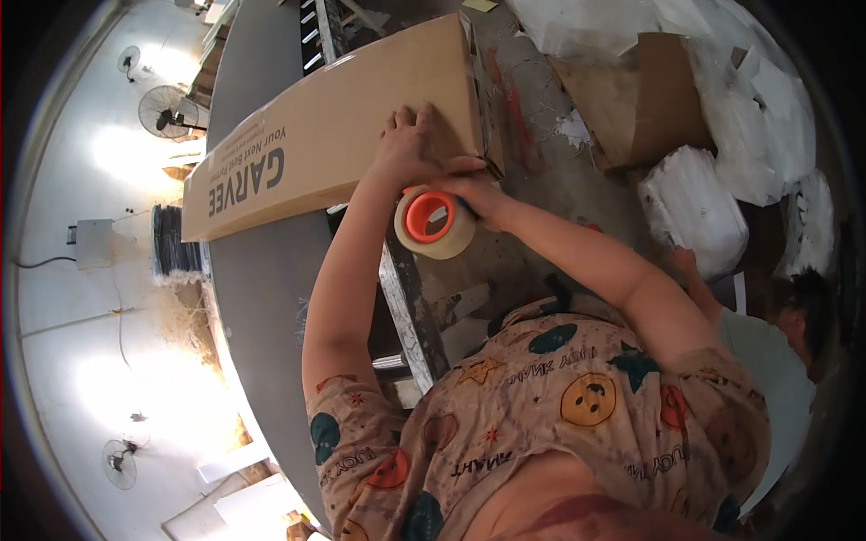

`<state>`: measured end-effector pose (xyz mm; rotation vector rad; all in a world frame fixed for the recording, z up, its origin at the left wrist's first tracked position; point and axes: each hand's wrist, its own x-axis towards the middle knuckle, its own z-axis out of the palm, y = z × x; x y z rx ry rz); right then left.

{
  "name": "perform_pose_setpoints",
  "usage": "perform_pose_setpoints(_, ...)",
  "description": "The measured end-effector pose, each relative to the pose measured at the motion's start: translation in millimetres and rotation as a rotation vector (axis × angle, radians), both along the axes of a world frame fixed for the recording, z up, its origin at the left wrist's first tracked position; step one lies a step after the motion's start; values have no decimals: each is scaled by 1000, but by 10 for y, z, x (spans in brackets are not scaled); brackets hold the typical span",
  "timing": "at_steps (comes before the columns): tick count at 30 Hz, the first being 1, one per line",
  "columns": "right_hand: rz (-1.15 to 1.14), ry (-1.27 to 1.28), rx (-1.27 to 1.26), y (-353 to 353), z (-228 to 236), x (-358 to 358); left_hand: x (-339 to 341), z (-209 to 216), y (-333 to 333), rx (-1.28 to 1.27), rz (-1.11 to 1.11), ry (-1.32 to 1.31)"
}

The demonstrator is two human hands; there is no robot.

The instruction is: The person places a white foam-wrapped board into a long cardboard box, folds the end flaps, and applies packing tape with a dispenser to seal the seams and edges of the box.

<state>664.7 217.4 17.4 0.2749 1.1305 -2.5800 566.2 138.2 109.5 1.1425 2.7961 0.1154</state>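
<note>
A long brown cardboard box [361, 104] with dark printing lies across the upper middle, its near right end close to me. My left hand [410, 149] rests on its top face near that end, fingers spread apart. Beside it, my right hand [478, 194] is closed at the box's lower right corner, gripping a roll of packing tape with an orange core [462, 236]. The tape hangs just off the box's near edge, with its round side toward me. Part of the right hand's fingers is hidden behind the roll and the left wrist.
A grey work surface [262, 307] runs along the left, with a worn metal rail [406, 307] beside it. White plastic-wrapped bundles [695, 212] and a cardboard sheet [631, 99] lie at the right. Another person [780, 361] is at the right edge. Fans [167, 113] stand along the left wall.
</note>
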Motion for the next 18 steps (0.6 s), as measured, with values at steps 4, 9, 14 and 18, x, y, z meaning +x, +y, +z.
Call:
perform_pose_setpoints(4, 111, 479, 607, 353, -310, 207, 325, -46, 252, 167, -556, 462)
perform_pose_setpoints(9, 444, 228, 713, 1365, -695, 723, 199, -267, 470, -218, -760, 301)
perform_pose_setpoints(14, 296, -38, 579, 2121, -630, 574, -944, -290, 1254, -357, -497, 447)
perform_pose_setpoints(18, 168, -138, 318, 2770, -648, -197, -1926, -208, 1689, -242, -306, 731)
